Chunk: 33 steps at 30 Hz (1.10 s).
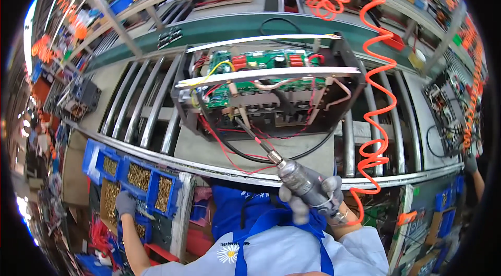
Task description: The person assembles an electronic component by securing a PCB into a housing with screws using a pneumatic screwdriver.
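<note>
My right hand (330, 186), in a grey glove, is wrapped round a metal air screwdriver (302, 181). Its long bit slants up and left to the lower front of an open black chassis (250, 128). Green circuit boards (271, 60), red parts and loose wires show inside that chassis. Far to the left, my gloved left hand (125, 204) is down at a cardboard box of brass-coloured screws (110, 197). Its fingertips are too small and hidden to tell whether they hold anything. Beside it stand blue bins (140, 177) of small brass fasteners.
A coiled orange air hose (378, 114) hangs to the screwdriver's rear end. Metal rollers (136, 99) run on both sides of the chassis. Other units stand at the far left (78, 97) and right (443, 111). At the right edge is another person's gloved hand (471, 163).
</note>
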Tool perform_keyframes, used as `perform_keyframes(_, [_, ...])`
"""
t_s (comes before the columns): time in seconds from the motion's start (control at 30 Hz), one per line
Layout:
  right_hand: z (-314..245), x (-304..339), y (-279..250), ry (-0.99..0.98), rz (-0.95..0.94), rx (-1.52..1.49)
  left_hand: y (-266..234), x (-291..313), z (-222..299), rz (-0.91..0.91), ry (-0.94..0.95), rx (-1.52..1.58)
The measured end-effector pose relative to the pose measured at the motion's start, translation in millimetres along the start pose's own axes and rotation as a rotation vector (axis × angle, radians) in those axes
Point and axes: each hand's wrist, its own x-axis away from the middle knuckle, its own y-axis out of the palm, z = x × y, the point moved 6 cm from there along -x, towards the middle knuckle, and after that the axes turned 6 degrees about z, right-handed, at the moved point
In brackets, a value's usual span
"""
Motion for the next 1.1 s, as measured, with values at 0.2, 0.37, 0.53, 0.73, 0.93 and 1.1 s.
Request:
perform_keyframes(0.2, [-20.8,53.2,0.9,-0.259,-0.094,0.006,-7.0,-5.7,-23.4,0.102,-0.053,0.018])
perform_keyframes(0.37, [-50.3,66.3,7.1,-0.684,0.366,0.483,-17.0,0.9,-71.6,0.264,-0.45,0.689])
perform_keyframes(0.53, [-72.0,67.5,11.1,-0.735,0.401,0.578,31.2,-13.0,-119.3,0.015,-0.399,2.257])
perform_keyframes(0.73, [-78.9,63.8,12.8,-0.753,0.449,0.585,-33.2,-27.6,42.0,-0.231,-0.108,2.271])
perform_keyframes(0.93, [-71.6,59.5,15.6,-0.755,0.479,0.619,-137.0,-32.4,261.3,-0.663,0.058,2.412])
perform_keyframes(1.1, [-73.8,62.4,15.1,-0.751,0.504,0.634,-252.2,14.4,448.5,-0.911,0.655,1.884])
